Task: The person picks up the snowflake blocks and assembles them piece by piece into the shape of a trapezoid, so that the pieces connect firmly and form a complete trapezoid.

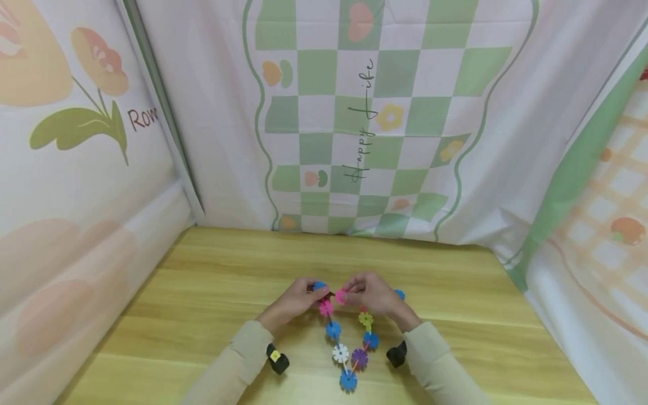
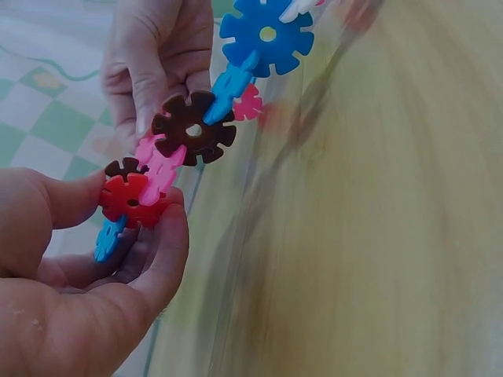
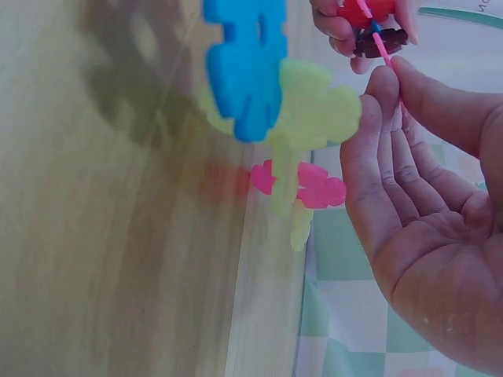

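Observation:
A chain of plastic notched snowflake discs hangs in a V between the hands and the table front. My left hand (image 1: 296, 298) pinches a red disc (image 2: 122, 195) between thumb and fingers, with a blue disc (image 2: 109, 239) beneath it. Right beside it, my right hand (image 1: 372, 292) pinches a pink disc (image 1: 341, 296), seen edge-on in the right wrist view against the red one. Further along the chain come a dark brown disc (image 2: 177, 126), a large blue disc (image 2: 247, 43), a white disc (image 1: 341, 353), a purple disc (image 1: 359, 358) and yellow discs (image 3: 314, 110).
Under the hands lies a wood-grain table (image 1: 228, 259). A green-and-white checked curtain (image 1: 349, 112) hangs behind it, with printed cloth walls at both sides. Black wrist devices (image 1: 277, 360) sit below the sleeves. Another blue disc (image 1: 400, 294) shows beyond the right wrist.

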The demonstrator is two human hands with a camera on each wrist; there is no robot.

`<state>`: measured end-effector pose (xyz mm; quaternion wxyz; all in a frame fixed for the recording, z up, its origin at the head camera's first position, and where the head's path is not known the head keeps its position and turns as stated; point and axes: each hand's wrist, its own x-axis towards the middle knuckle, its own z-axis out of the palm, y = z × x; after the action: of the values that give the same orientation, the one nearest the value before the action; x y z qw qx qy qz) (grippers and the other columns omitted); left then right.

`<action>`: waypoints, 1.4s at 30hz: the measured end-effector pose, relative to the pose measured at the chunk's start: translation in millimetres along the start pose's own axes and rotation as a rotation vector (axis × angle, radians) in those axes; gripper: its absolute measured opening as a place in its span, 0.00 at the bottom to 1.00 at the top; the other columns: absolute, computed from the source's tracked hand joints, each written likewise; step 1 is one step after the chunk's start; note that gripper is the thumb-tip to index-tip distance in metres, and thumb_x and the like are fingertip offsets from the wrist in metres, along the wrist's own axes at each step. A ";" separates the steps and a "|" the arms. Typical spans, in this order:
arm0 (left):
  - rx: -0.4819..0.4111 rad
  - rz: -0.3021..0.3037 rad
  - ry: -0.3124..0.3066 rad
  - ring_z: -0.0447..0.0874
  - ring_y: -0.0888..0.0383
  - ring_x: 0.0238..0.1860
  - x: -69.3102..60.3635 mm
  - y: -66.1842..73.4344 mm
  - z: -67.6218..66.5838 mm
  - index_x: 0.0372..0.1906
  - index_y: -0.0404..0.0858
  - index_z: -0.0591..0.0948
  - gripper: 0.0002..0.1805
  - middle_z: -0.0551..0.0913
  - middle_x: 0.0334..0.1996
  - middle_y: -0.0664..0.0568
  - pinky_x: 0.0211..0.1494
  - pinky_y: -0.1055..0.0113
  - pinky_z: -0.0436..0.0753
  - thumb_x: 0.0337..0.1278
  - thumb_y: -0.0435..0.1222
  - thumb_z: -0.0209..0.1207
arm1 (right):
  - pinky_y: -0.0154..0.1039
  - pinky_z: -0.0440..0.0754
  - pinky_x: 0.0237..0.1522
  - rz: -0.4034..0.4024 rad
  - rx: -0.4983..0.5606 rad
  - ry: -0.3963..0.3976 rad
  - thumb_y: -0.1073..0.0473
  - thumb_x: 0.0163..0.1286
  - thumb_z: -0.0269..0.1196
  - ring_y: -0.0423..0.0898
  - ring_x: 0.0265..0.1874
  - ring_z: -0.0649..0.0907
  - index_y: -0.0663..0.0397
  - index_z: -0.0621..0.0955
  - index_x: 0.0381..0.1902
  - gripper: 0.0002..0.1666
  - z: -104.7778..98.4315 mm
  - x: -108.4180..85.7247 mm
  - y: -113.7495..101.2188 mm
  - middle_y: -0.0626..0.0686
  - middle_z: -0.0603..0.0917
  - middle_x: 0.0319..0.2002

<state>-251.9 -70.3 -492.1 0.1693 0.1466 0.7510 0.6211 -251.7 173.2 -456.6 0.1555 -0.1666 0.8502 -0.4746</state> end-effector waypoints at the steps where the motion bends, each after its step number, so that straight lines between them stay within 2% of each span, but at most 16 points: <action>1: 0.010 0.000 0.000 0.87 0.57 0.48 -0.1 0.7 0.2 0.54 0.31 0.83 0.17 0.87 0.50 0.43 0.57 0.62 0.89 0.82 0.42 0.55 | 0.45 0.89 0.42 0.000 0.000 0.000 0.57 0.76 0.68 0.48 0.39 0.89 0.57 0.85 0.48 0.10 0.2 0.1 -0.1 0.54 0.90 0.39; 4: 0.040 -0.002 0.000 0.86 0.57 0.49 -1.0 3.2 1.4 0.52 0.33 0.83 0.16 0.86 0.48 0.46 0.57 0.62 0.88 0.82 0.43 0.55 | 0.45 0.90 0.44 0.001 0.012 0.006 0.57 0.76 0.67 0.47 0.39 0.89 0.57 0.85 0.48 0.10 1.3 1.1 -0.7 0.54 0.90 0.39; 8: 0.044 0.001 -0.001 0.85 0.58 0.43 -1.3 5.5 3.7 0.46 0.34 0.83 0.14 0.85 0.40 0.50 0.52 0.64 0.87 0.82 0.41 0.54 | 0.46 0.91 0.45 0.003 0.051 0.036 0.60 0.75 0.68 0.48 0.38 0.89 0.61 0.85 0.47 0.09 4.7 1.7 -2.8 0.56 0.89 0.38; 15: 0.044 0.021 -0.033 0.78 0.60 0.35 0.3 6.3 6.1 0.35 0.35 0.78 0.15 0.77 0.30 0.54 0.44 0.68 0.81 0.84 0.38 0.52 | 0.40 0.90 0.39 0.031 0.070 0.113 0.65 0.71 0.70 0.47 0.34 0.88 0.60 0.86 0.43 0.05 13.2 4.3 -4.6 0.55 0.90 0.36; 17: 0.036 0.026 -0.050 0.78 0.59 0.36 -0.2 6.6 5.1 0.36 0.35 0.77 0.15 0.76 0.30 0.54 0.44 0.68 0.80 0.84 0.38 0.51 | 0.40 0.90 0.38 0.026 0.060 0.114 0.66 0.71 0.70 0.47 0.34 0.88 0.60 0.87 0.43 0.05 13.8 5.0 -3.9 0.55 0.90 0.36; 20: 0.004 0.016 -0.076 0.82 0.59 0.40 -0.5 5.9 2.3 0.41 0.34 0.81 0.14 0.81 0.35 0.53 0.48 0.67 0.83 0.83 0.39 0.53 | 0.41 0.89 0.39 0.012 0.025 0.082 0.62 0.72 0.69 0.47 0.36 0.88 0.59 0.86 0.45 0.07 10.6 4.5 -2.5 0.55 0.90 0.38; 23: -0.034 -0.004 -0.091 0.88 0.58 0.44 0.0 3.4 0.0 0.51 0.33 0.83 0.15 0.87 0.44 0.49 0.54 0.66 0.87 0.80 0.42 0.57 | 0.43 0.89 0.43 -0.005 -0.050 0.030 0.56 0.75 0.69 0.47 0.41 0.88 0.58 0.86 0.48 0.12 1.2 2.4 -0.7 0.54 0.89 0.41; 26: -0.051 -0.034 -0.084 0.89 0.58 0.43 1.0 1.0 -1.0 0.54 0.33 0.84 0.19 0.88 0.45 0.46 0.54 0.65 0.88 0.76 0.45 0.61 | 0.44 0.89 0.46 -0.019 -0.141 0.010 0.52 0.76 0.68 0.46 0.44 0.88 0.59 0.86 0.52 0.17 -16.0 -1.5 2.4 0.53 0.90 0.45; 30: -0.060 -0.068 -0.074 0.89 0.58 0.39 1.6 0.3 -0.8 0.53 0.33 0.84 0.19 0.87 0.43 0.46 0.50 0.66 0.89 0.73 0.46 0.65 | 0.45 0.89 0.48 -0.030 -0.254 0.057 0.55 0.75 0.68 0.47 0.43 0.88 0.64 0.85 0.54 0.18 -47.4 -8.3 10.2 0.54 0.90 0.44; 34: -0.052 -0.074 -0.071 0.89 0.58 0.37 0.5 1.3 -0.4 0.52 0.32 0.84 0.19 0.87 0.42 0.45 0.47 0.67 0.89 0.72 0.44 0.66 | 0.48 0.90 0.48 -0.038 -0.377 0.109 0.59 0.74 0.69 0.50 0.43 0.88 0.68 0.85 0.52 0.17 -75.9 -16.8 25.3 0.58 0.90 0.43; 38: -0.051 -0.071 -0.067 0.89 0.59 0.37 0.3 2.5 0.8 0.53 0.31 0.84 0.18 0.88 0.42 0.45 0.47 0.67 0.89 0.73 0.43 0.65 | 0.50 0.90 0.49 0.025 -0.432 0.135 0.59 0.72 0.70 0.53 0.45 0.88 0.70 0.84 0.52 0.19 -92.0 -25.9 41.4 0.60 0.89 0.44; 42: -0.030 -0.066 -0.038 0.87 0.58 0.38 3.5 -0.1 3.2 0.55 0.31 0.84 0.20 0.87 0.42 0.45 0.47 0.67 0.88 0.72 0.44 0.66 | 0.53 0.89 0.53 0.109 -0.417 0.146 0.56 0.70 0.73 0.53 0.47 0.87 0.69 0.83 0.56 0.25 -94.5 -32.1 58.3 0.59 0.89 0.47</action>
<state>-253.7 -65.9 -493.0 0.2061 0.1309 0.7427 0.6235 -270.7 287.3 -455.9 0.0811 -0.1143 0.9466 -0.2905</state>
